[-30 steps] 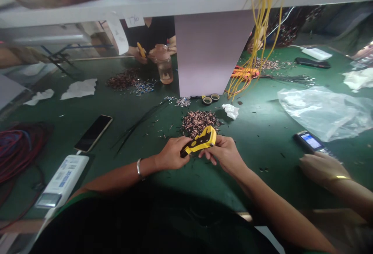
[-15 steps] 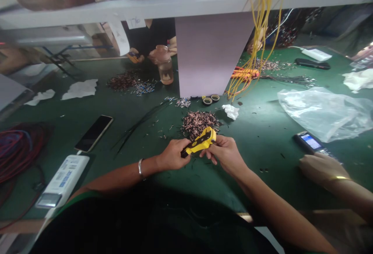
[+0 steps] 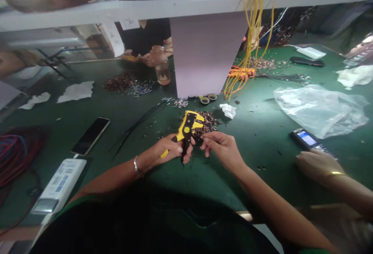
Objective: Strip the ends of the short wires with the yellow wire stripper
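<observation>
Left hand [image 3: 170,151]: closed round the lower handles of the wire stripper [image 3: 187,126], whose head tilts up and away over the counter [image 3: 262,129]. Judged light and rigid; the sprung handles give the sure hold, while the jaws could pinch.
Right hand [image 3: 223,149]: fingers curled just right of the tool; whether they hold anything cannot be told.
Pile of wire offcuts [image 3: 208,121]: just beyond.

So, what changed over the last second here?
The right hand let go of the yellow-and-black plastic wire stripper; the left hand alone now grips it, swung upright with its head toward the pile of copper-coloured wire bits. The pile, the black smartphone and the co-worker's hand stayed put.
</observation>
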Demonstrator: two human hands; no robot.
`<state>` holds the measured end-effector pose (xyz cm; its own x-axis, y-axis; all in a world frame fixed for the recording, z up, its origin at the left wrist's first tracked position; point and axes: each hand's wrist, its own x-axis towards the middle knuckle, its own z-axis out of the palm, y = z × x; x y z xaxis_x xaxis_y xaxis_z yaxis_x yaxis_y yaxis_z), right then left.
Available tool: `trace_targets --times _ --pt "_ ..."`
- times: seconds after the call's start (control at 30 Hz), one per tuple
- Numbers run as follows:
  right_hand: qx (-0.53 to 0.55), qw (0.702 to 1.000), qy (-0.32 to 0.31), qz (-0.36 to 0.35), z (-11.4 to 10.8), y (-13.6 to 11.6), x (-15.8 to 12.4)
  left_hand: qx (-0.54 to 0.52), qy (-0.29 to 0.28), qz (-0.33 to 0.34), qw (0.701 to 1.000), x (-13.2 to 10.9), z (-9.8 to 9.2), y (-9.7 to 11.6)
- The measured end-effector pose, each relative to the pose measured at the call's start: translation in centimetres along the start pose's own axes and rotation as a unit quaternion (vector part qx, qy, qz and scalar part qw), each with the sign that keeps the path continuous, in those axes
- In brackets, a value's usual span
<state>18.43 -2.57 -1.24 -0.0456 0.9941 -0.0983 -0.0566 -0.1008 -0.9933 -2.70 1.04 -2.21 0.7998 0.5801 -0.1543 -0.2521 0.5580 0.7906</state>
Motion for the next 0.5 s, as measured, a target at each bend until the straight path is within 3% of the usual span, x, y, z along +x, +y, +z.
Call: trace_targets --times 0.17,0.5 --pt "-0.028 0.999 0.019 -0.032 0.05 0.23 -0.25 -0.031 -0.036 -0.018 0.999 -0.08 0.09 0.01" --pt "-0.041 0.998 0.021 -0.039 0.34 -0.13 -0.56 -0.052 -0.053 -0.028 0.997 -0.04 -0.1 -0.18"
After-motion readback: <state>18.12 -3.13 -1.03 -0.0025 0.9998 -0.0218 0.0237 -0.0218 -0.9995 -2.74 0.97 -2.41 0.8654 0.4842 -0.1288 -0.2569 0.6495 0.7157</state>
